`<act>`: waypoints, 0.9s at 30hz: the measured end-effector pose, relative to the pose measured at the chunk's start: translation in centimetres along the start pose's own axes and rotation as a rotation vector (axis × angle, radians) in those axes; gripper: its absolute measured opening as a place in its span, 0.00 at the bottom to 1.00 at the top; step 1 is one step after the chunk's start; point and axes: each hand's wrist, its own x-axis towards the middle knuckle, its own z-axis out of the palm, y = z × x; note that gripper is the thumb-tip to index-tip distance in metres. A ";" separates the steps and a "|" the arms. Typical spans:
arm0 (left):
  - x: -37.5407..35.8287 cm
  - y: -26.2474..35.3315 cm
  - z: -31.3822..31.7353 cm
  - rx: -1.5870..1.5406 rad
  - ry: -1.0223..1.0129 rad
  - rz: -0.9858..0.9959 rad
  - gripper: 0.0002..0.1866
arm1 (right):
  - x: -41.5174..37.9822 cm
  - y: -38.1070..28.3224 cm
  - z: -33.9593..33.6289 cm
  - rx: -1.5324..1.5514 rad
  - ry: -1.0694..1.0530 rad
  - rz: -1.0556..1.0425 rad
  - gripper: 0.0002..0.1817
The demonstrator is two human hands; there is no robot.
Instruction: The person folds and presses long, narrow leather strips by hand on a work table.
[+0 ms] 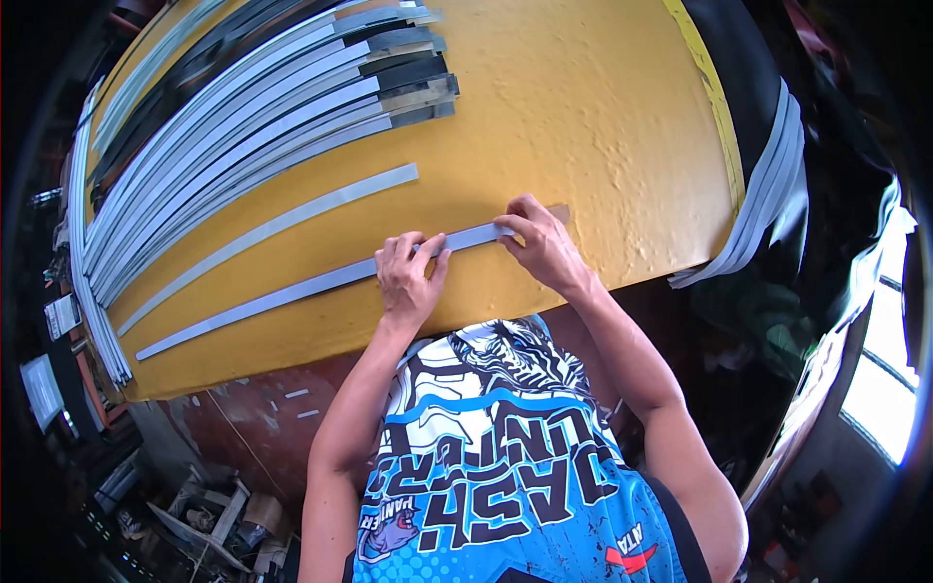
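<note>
A long, narrow grey strip (262, 305) lies along the near side of the yellow tabletop, with a dark edge showing beneath part of it. My left hand (410, 280) pinches it to the right of its middle, thumb and fingers pressed together on its edges. Close to the strip's right end, my right hand (544, 251) grips it between thumb and fingers. A brown end piece (560, 212) pokes out past my right fingers. Farther back, a second pale strip (292, 215) lies alone, roughly alongside the first.
A stack of many grey, white and black strips (262, 121) covers the back left of the yellow table (583, 107). Grey strips (768, 204) drape over its right edge beside black material. Below the left side, a wooden frame (209, 515) stands among clutter on the floor.
</note>
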 end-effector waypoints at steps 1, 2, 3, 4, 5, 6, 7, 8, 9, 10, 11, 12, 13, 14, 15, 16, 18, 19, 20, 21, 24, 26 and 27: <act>0.0 0.0 0.0 -0.001 -0.002 0.002 0.11 | 0.0 -0.1 0.0 0.019 -0.014 0.029 0.12; 0.1 0.1 -0.1 0.010 -0.002 0.009 0.11 | 0.0 -0.1 -0.1 0.018 -0.012 0.032 0.12; 0.1 0.2 -0.1 0.022 -0.003 0.016 0.11 | 0.0 -0.2 -0.2 0.029 -0.018 0.033 0.13; 0.2 0.3 -0.1 0.020 -0.005 0.018 0.11 | 0.0 -0.1 -0.2 0.040 -0.022 0.034 0.14; 0.2 0.4 -0.1 -0.001 -0.024 0.002 0.12 | 0.0 0.0 -0.3 0.040 -0.021 0.037 0.14; 0.2 0.5 -0.1 -0.021 -0.042 -0.014 0.12 | -0.1 0.3 -0.3 0.081 -0.014 0.041 0.15; 0.2 0.6 0.0 -0.023 -0.045 -0.011 0.12 | -0.2 0.4 -0.3 0.121 -0.007 0.044 0.17; 0.3 0.7 0.2 -0.069 -0.045 -0.011 0.13 | -0.2 0.4 -0.4 0.120 -0.005 0.047 0.17; 0.3 0.8 0.3 -0.114 -0.045 -0.012 0.13 | -0.2 0.4 -0.6 0.118 -0.006 0.041 0.18; 0.4 0.8 0.4 -0.116 -0.047 -0.009 0.13 | -0.2 0.4 -0.7 0.117 -0.007 0.035 0.19; 0.5 0.8 0.6 -0.134 -0.065 0.015 0.13 | -0.3 0.5 -0.8 0.116 -0.005 0.037 0.19; 0.6 0.9 0.7 -0.151 -0.082 0.039 0.13 | -0.3 0.7 -0.7 0.118 -0.001 0.020 0.19; 0.7 1.0 0.8 -0.152 -0.083 0.041 0.13 | -0.3 0.8 -0.7 0.121 0.003 0.002 0.19; 0.9 1.3 0.8 -0.137 -0.082 0.058 0.13 | -0.3 1.0 -0.5 0.121 0.005 0.003 0.19; 1.1 1.7 0.8 -0.121 -0.081 0.075 0.13 | -0.3 1.2 -0.4 0.115 0.026 -0.019 0.19; 1.2 2.0 1.1 -0.121 -0.082 0.077 0.13 | -0.4 1.4 -0.3 0.109 0.046 -0.041 0.19; 1.7 2.7 1.7 -0.170 -0.074 0.085 0.14 | -0.3 1.3 -0.4 0.107 0.049 -0.039 0.19; 1.9 3.0 2.1 -0.170 -0.075 0.086 0.14 | -0.3 1.3 -0.5 0.104 0.049 -0.039 0.18; 2.1 3.2 2.5 -0.187 -0.069 0.102 0.14 | -0.3 1.3 -0.4 0.104 0.051 -0.038 0.18; 2.4 3.3 2.9 -0.204 -0.063 0.118 0.15 | -0.3 1.4 -0.3 0.120 0.052 -0.033 0.18; 2.6 3.5 3.3 -0.199 -0.064 0.118 0.13 | -0.3 1.6 -0.3 0.153 0.063 -0.019 0.16; 2.7 3.6 3.4 -0.192 -0.069 0.113 0.13 | -0.3 1.6 -0.3 0.172 0.073 -0.008 0.15; 2.7 3.6 3.5 -0.194 -0.065 0.113 0.12 | -0.2 1.5 -0.3 0.282 0.098 0.060 0.14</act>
